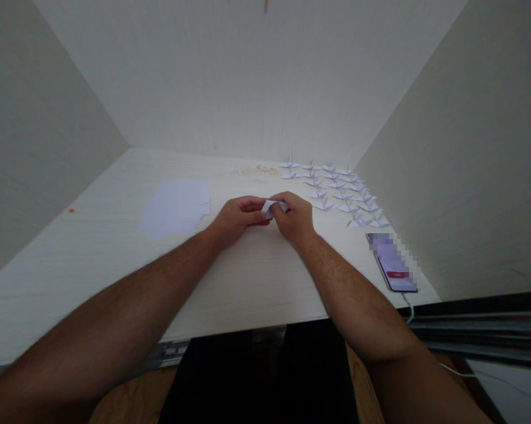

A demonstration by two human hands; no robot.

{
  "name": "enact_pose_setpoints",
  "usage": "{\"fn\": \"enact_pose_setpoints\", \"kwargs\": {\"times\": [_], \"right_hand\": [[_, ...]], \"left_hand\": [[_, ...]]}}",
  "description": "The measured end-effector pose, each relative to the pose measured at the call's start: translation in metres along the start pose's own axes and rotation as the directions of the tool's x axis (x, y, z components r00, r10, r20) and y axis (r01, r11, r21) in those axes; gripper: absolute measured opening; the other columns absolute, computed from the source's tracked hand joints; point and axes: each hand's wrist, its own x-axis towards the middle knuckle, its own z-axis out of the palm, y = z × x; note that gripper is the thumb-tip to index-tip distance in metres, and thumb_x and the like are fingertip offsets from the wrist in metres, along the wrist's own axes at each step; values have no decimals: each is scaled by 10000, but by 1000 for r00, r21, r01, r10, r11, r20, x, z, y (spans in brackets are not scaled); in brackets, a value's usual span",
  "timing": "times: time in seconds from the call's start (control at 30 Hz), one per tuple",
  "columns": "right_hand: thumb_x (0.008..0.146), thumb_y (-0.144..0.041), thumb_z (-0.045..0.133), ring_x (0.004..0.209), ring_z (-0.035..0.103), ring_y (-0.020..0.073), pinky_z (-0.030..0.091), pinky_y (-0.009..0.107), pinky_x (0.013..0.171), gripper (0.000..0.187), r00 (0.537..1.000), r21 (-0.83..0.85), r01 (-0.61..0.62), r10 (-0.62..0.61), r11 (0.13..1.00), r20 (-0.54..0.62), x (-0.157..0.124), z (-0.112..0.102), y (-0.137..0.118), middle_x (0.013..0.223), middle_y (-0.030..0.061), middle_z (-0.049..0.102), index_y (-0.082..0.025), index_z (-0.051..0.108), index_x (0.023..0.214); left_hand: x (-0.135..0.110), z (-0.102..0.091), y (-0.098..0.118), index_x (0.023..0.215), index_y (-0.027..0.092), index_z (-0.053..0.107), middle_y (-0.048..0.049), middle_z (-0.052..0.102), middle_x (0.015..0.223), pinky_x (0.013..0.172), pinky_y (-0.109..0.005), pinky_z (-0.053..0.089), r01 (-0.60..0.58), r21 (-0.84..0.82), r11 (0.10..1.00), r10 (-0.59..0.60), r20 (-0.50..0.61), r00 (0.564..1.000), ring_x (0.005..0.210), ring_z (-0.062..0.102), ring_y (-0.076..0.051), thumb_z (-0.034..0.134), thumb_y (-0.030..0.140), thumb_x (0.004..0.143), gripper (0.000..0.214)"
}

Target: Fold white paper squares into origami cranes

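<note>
Between my two hands, above the middle of the table, is a small folded piece of white paper (269, 208). My left hand (243, 217) pinches its left side between thumb and fingers. On the other side, my right hand (294, 215) is closed on the paper, with the thumb pressed on its face. Fingers hide part of the folds. To the right of my hands stand several white paper cranes (335, 184) in rows. Flat white paper sheets (175, 203) lie to the left.
A phone (393, 265) with a white cable (408, 307) lies near the right edge of the white table (256, 288). Walls (239, 88) close off the back and both sides. An orange spot (72, 210) marks the far left.
</note>
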Motion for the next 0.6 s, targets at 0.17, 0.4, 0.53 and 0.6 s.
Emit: {"fn": "enact_pose_setpoints", "kwargs": {"times": [0.17, 0.4, 0.53, 0.6], "right_hand": [[868, -212, 519, 843, 668, 163, 519, 306, 793, 244, 998, 12, 46, -45, 999, -43, 0, 1, 5, 928, 35, 746, -222, 749, 950], [834, -164, 505, 794, 664, 148, 532, 301, 750, 285, 997, 146, 10, 1, 989, -77, 0, 3, 8, 937, 30, 754, -219, 751, 968], [808, -207, 542, 720, 635, 134, 513, 278, 676, 264, 994, 193, -100, 107, 976, -30, 2, 2, 6, 938, 30, 743, -208, 718, 1004], [771, -227, 588, 669, 605, 124, 488, 261, 633, 233, 991, 187, -132, 132, 973, 8, 2, 1, 4, 881, 15, 725, -201, 687, 980]], "left_hand": [[0, 1, 1, 937, 153, 764, -72, 751, 926, 822, -370, 583, 0, -6, 1000, 0, -10, 1000, 807, 694, -169, 899, 243, 580, 392], [0, -1, 0, 916, 147, 763, -72, 737, 946, 832, -399, 588, -12, -62, 998, 10, -32, 999, 840, 692, -187, 867, 200, 591, 345], [0, -1, 0, 926, 137, 758, -86, 737, 972, 856, -425, 579, -10, -61, 998, 7, -49, 999, 853, 695, -199, 860, 201, 593, 354], [0, 0, 1, 934, 137, 756, -88, 738, 988, 867, -429, 575, -21, -62, 998, 17, -64, 998, 863, 696, -200, 862, 206, 590, 366]]}}
